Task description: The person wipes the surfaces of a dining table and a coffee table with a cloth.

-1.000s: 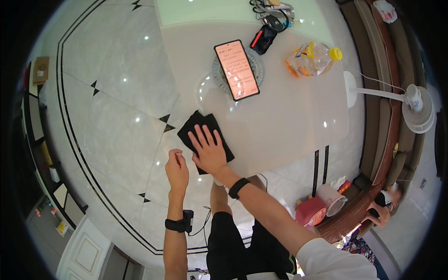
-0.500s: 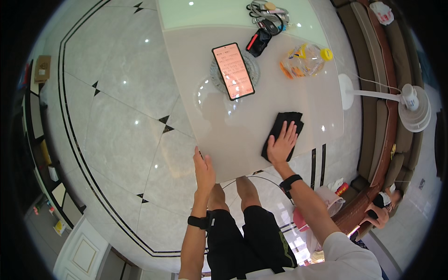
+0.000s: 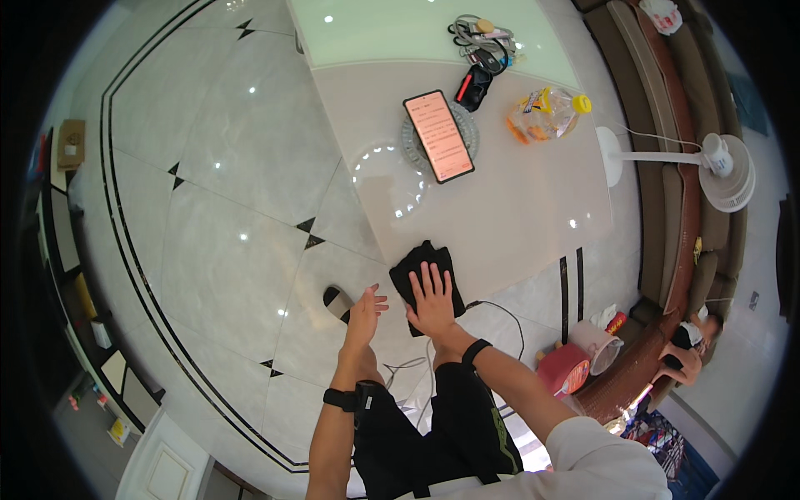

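Observation:
My right hand [image 3: 433, 304] lies flat with fingers spread on a folded black cloth [image 3: 405, 275], pressing it to the near left corner of the table [image 3: 508, 237]. Part of the cloth hangs past the corner. Off the table's left edge, my left hand [image 3: 364, 318] is in the air with nothing in it, fingers stretched out. Farther up the table, a phone [image 3: 439, 137] with a lit screen rests tilted across a round glass dish [image 3: 472, 142]. To its right a clear bottle [image 3: 542, 117] with a yellow cap lies on its side.
A black and red object [image 3: 473, 88] and a tangle of cables [image 3: 492, 42] lie at the far side. A white fan [image 3: 727, 177] stands right of the table, before a brown sofa [image 3: 658, 217]. A slipper [image 3: 337, 303], a red container [image 3: 563, 368] and a bucket [image 3: 596, 346] are on the floor.
My right hand has slid the black cloth left and toward me, from the table's near right part to the near left corner. My left hand has come off the table's edge.

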Motion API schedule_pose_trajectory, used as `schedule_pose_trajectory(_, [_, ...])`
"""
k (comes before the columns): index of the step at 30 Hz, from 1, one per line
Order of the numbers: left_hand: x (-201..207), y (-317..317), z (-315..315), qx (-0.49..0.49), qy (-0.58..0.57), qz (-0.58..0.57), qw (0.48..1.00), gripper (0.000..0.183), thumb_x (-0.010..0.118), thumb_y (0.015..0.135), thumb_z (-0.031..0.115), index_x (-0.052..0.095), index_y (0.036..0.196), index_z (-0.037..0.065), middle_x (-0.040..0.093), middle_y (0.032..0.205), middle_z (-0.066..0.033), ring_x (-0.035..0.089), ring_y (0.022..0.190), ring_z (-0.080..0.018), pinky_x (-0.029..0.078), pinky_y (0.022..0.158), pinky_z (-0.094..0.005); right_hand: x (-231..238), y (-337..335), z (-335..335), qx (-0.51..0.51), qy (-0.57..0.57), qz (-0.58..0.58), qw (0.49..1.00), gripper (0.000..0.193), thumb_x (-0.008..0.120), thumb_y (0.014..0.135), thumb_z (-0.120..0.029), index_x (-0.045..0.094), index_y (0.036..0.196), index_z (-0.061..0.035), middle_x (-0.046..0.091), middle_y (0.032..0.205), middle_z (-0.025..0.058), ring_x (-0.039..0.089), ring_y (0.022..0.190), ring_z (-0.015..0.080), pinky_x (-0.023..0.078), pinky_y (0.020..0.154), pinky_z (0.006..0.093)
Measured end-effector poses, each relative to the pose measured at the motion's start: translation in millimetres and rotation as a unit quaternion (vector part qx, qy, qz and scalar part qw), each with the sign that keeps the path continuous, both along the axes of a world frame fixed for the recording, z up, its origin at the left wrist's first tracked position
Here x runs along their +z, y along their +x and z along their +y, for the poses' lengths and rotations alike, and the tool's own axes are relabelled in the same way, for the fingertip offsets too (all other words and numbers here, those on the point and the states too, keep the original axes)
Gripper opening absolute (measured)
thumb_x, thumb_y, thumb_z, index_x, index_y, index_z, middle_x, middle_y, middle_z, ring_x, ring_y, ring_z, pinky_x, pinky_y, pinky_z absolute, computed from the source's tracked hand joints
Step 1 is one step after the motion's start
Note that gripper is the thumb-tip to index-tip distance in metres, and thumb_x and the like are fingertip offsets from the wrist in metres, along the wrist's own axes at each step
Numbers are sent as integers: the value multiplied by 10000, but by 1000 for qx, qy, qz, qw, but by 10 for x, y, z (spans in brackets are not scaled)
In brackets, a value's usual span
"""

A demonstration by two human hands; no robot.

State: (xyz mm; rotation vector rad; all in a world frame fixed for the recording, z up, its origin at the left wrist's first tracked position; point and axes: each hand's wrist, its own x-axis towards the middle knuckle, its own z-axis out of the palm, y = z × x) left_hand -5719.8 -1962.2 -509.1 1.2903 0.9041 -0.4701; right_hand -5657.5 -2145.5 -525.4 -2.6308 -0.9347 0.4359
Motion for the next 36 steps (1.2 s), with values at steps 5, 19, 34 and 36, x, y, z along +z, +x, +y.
schedule_pose_trajectory(5, [63, -328, 532, -74, -5, 0, 997, 606, 337, 1057, 479, 512, 1368, -11, 683, 1076, -165, 660, 915, -193, 497, 832, -312, 35, -374, 310, -72, -29, -13, 997, 833, 644, 785, -270, 303, 1497, -5, 190, 1571, 284, 163, 1457, 456, 103, 1152, 641])
schedule_pose_trajectory(19, [-56, -843, 2706, -126, 175, 86, 973, 430, 426, 1038, 333, 605, 1170, -35, 701, 923, -188, 678, 777, -241, 537, 744, -348, -59, 657, 1547, -140, -21, -46, 989, 836, 618, 796, -268, 278, 1502, 23, 178, 1576, 287, 158, 1461, 458, 104, 1170, 612])
schedule_pose_trajectory(34, [266, 2009, 3744, -227, 195, -7, 954, 344, 460, 1017, 285, 605, 1175, 16, 683, 948, -259, 666, 904, -407, 513, 804, -421, -4, 3627, 3525, -124, 8, -66, 990, 841, 589, 780, -262, 266, 1520, -26, 170, 1594, 230, 138, 1481, 391, 96, 1187, 581])
schedule_pose_trajectory(36, [359, 2355, 4015, -233, 210, -4, 950, 335, 461, 1011, 275, 609, 1174, 22, 682, 964, -265, 666, 916, -412, 515, 812, -429, -6, 3920, 3764, -131, -3, -71, 989, 851, 590, 782, -275, 256, 1525, -30, 168, 1597, 226, 136, 1483, 385, 94, 1188, 581])
